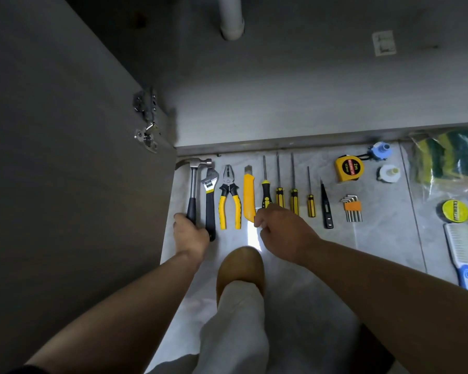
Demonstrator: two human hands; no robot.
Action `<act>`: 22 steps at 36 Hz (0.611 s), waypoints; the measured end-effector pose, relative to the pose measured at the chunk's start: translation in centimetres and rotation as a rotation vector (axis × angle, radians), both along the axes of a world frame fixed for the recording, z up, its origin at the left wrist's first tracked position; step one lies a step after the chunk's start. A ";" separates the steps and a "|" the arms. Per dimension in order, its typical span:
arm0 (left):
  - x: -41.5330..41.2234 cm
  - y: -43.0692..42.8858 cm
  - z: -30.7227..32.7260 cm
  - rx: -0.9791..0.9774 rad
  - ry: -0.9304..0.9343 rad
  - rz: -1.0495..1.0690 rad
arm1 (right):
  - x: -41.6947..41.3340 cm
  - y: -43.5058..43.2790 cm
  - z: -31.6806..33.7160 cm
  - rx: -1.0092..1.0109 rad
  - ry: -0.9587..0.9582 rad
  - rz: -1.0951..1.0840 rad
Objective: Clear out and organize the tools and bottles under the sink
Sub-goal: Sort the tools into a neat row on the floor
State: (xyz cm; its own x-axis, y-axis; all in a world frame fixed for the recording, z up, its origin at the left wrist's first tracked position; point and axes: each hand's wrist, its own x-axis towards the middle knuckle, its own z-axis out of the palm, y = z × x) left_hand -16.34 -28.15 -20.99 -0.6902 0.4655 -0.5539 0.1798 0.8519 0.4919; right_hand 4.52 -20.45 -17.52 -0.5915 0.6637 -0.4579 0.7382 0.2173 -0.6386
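Observation:
Tools lie in a row on the pale floor in front of the open cabinet. From the left: a hammer (193, 182), an adjustable wrench (209, 195), yellow pliers (229, 201), a yellow utility knife (249, 195), then several screwdrivers (280, 190) and a black tester pen (326, 209). My left hand (191, 233) grips the black ends of the hammer and wrench handles. My right hand (284, 230) pinches the lower end of the utility knife with its fingertips. The cabinet floor (295, 103) under the white drain pipe (230, 20) holds nothing visible.
Right of the row sit a yellow tape measure (349, 168), hex keys (351, 207), two small plastic fittings (380, 152), a bag of sponges (449, 160), a tape roll (455, 213) and a white brush (459, 255). The cabinet door (65, 157) stands open at left. My foot (241, 268) is below the tools.

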 end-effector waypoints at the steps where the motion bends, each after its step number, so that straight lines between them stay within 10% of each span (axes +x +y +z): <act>1: 0.3 -0.4 0.1 0.038 -0.012 0.016 | -0.2 -0.1 0.0 -0.006 0.013 -0.002; 22: 6.3 1.1 1.9 0.469 -0.287 -0.371 | -1.6 1.4 1.5 -0.465 0.380 -0.633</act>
State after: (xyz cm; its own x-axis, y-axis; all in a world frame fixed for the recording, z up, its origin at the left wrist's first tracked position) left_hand -10.02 -27.09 -19.10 -0.2929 0.8805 -0.3727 0.2269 0.4427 0.8675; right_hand 2.88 -19.06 -15.98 -0.3429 0.7137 -0.6107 0.3511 -0.5057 -0.7881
